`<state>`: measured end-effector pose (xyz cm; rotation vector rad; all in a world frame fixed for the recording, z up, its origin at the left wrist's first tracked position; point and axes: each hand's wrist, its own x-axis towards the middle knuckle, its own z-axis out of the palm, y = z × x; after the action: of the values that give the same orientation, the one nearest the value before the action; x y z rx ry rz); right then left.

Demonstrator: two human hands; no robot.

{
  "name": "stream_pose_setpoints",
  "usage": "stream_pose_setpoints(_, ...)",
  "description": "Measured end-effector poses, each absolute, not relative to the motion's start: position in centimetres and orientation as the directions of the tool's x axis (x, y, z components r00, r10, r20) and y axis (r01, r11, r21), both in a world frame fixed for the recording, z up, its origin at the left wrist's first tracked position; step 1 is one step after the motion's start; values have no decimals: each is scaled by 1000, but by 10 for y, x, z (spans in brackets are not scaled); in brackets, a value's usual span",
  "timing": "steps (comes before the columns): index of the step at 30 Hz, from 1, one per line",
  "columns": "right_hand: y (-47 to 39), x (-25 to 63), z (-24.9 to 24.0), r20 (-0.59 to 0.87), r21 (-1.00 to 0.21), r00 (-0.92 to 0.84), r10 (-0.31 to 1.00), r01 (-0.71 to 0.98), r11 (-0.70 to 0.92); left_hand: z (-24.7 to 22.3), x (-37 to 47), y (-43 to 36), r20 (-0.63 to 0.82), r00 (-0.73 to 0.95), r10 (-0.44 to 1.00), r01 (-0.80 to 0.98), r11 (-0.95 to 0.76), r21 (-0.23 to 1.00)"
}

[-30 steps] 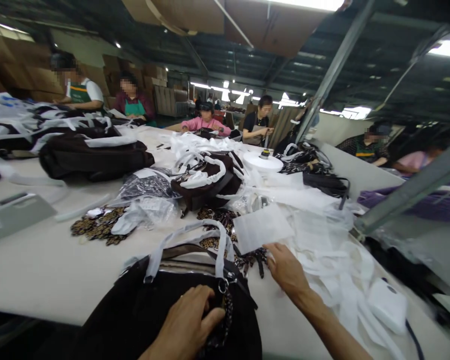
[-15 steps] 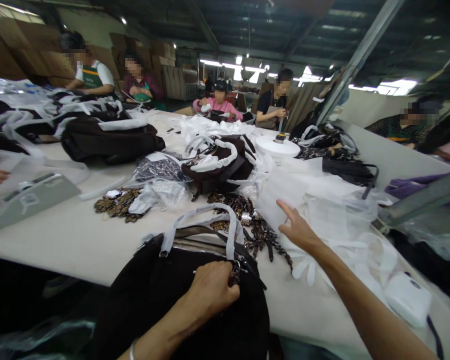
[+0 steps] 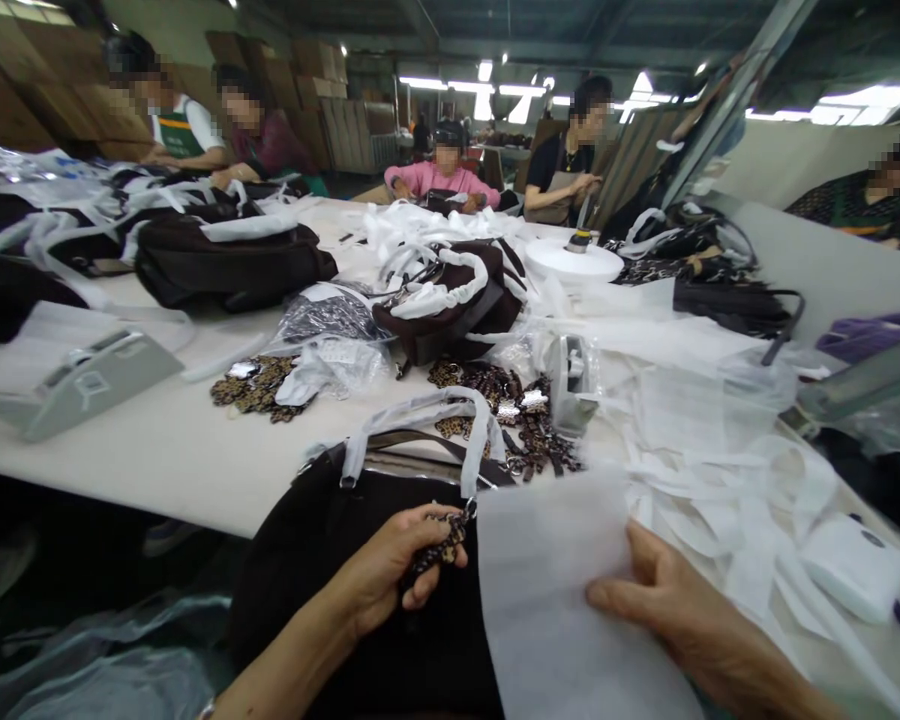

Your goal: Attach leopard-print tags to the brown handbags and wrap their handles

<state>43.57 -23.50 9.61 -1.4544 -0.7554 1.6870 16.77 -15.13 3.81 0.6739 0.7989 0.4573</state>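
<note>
A dark brown handbag [image 3: 307, 590] stands at the near table edge, its handles [image 3: 420, 408] wrapped in white material. My left hand [image 3: 405, 560] is closed around a leopard-patterned charm [image 3: 436, 545] that hangs by a metal clip near the right handle's base. In my right hand [image 3: 667, 600] is a translucent white sheet [image 3: 555, 590], gripped at its right edge between thumb and fingers. The sheet covers the bag's right side. More leopard-patterned charms [image 3: 521, 420] lie in a pile behind the bag.
Grey tape dispensers stand at the left [image 3: 82, 385] and behind the sheet [image 3: 574, 385]. Another brown bag [image 3: 457, 305] lies mid-table. White strips [image 3: 742, 510] and a white device [image 3: 855, 565] are at the right. Several people work around the table, including one in pink [image 3: 450, 180].
My right hand has drawn a white sheet from the stack towards the bag. My left hand has turned, bringing the charm into view. A tape dispenser uncovered by the sheet now shows behind.
</note>
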Motion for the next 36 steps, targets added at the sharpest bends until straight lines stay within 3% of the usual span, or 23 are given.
stream_pose_setpoints(5,-253,437,81,-668,-710,-173,724,-143,-689,49,161,-139,-485,584,651,35,576,817)
stream_pose_setpoints(10,-223,430,88,-638,-741,-151,755,-147,-656,53,164,-143,-424,590,687,155,419,895)
stream_pose_setpoints(14,-204,408,81,-631,-761,-98,770,-116,-638,57,165,-139,-426,562,708,143,425,894)
stream_pose_setpoints(21,-219,367,63,-655,-680,-1,755,-433,-591,75,160,-101,-430,653,623,42,538,842)
stream_pose_setpoints(25,-226,326,56,-662,-557,-10,750,-663,-500,92,165,-104,-428,662,616,172,431,886)
stream_pose_setpoints(29,-224,304,50,-564,-380,-193,803,-802,-460,91,163,-138,-438,627,645,314,305,899)
stream_pose_setpoints(32,-221,307,45,-575,-301,-289,765,-795,-527,72,160,-172,-435,628,645,203,404,892)
stream_pose_setpoints(36,-222,312,38,-694,-311,-212,688,-774,-551,41,158,-209,-429,681,594,-9,592,806)
